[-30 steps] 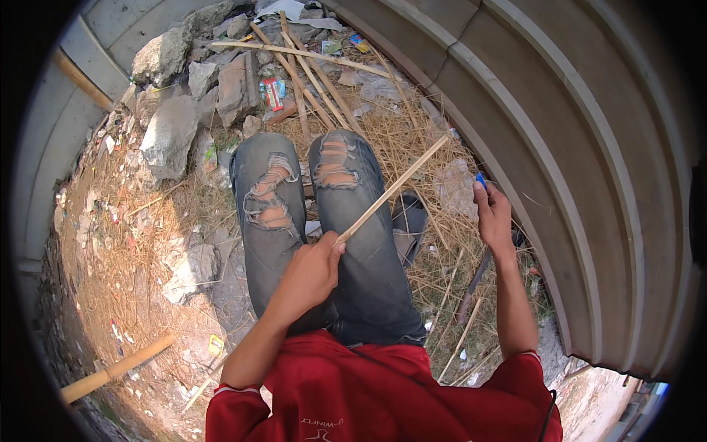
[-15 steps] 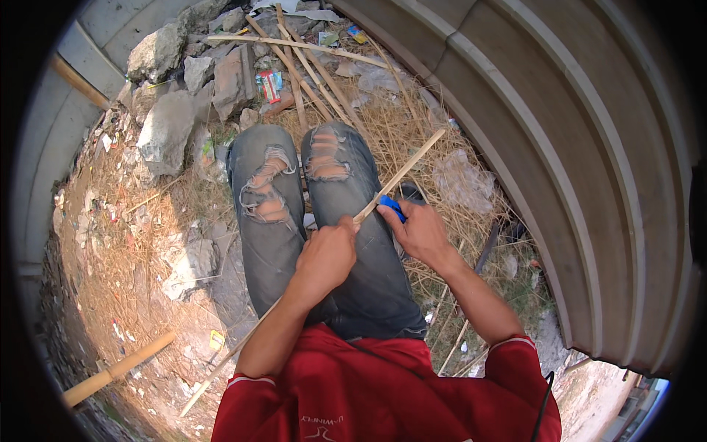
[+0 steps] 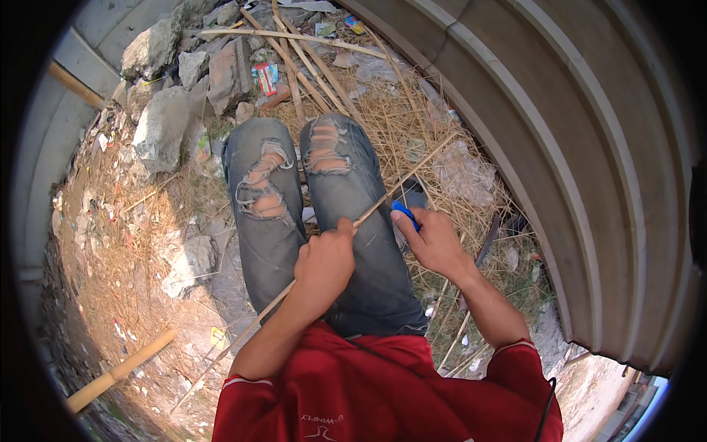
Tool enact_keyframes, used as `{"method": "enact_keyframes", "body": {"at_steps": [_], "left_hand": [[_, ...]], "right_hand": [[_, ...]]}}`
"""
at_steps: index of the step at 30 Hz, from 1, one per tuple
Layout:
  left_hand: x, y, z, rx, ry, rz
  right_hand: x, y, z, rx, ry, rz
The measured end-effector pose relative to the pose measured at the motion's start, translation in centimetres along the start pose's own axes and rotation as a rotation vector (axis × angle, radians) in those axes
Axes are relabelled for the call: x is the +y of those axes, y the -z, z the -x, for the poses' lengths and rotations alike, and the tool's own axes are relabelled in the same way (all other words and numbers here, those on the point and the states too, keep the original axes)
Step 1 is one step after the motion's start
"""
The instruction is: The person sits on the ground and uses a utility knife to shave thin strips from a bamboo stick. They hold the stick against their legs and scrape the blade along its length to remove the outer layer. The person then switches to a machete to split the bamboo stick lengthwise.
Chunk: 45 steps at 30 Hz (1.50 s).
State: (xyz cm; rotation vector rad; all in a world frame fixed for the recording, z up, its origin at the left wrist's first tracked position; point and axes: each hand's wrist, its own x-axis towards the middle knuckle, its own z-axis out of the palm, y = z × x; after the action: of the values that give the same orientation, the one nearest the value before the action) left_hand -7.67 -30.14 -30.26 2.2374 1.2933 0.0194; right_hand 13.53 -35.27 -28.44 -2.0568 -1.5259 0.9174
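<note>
A long, thin bamboo strip (image 3: 409, 175) slants across my lap, with its far end up to the right and its near end passing under my left forearm. My left hand (image 3: 326, 258) is closed around the strip above my thighs. In my closed right hand (image 3: 440, 244) is a blue-handled knife (image 3: 405, 215), just right of the strip. The knife sits close to the strip with a small gap at its handle. Its blade is hard to make out against the dark background.
Broken concrete lumps (image 3: 162, 129) lie ahead on the left. Several bamboo strips (image 3: 294, 59) cross beyond my knees. A corrugated metal sheet (image 3: 545, 147) curves along the right. Straw and shavings (image 3: 412, 110) cover the ground ahead; a bamboo pole (image 3: 121, 370) lies at lower left.
My right hand and the knife have moved slightly right and toward me, off the strip. The strip has turned, showing a narrower side. My left hand stays nearly in place.
</note>
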Motion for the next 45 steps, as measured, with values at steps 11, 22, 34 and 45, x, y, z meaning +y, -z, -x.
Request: {"method": "enact_keyframes", "body": {"at_steps": [11, 22, 34, 45], "left_hand": [[-0.3, -0.1, 0.6, 0.062, -0.019, -0.12], [-2.3, 2.2, 2.9, -0.059, 0.015, -0.007], [-2.4, 0.8, -0.5, -0.077, -0.069, 0.254], [-1.9, 1.0, -0.4, -0.039, -0.032, 0.221]], "right_hand": [[5.4, 1.4, -5.9, 0.142, -0.103, 0.159], [24.0, 9.9, -10.9, 0.69, -0.328, 0.262], [1.7, -3.8, -0.4, 0.047, 0.201, 0.067], [4.3, -3.0, -4.3, 0.196, 0.127, 0.215]]}}
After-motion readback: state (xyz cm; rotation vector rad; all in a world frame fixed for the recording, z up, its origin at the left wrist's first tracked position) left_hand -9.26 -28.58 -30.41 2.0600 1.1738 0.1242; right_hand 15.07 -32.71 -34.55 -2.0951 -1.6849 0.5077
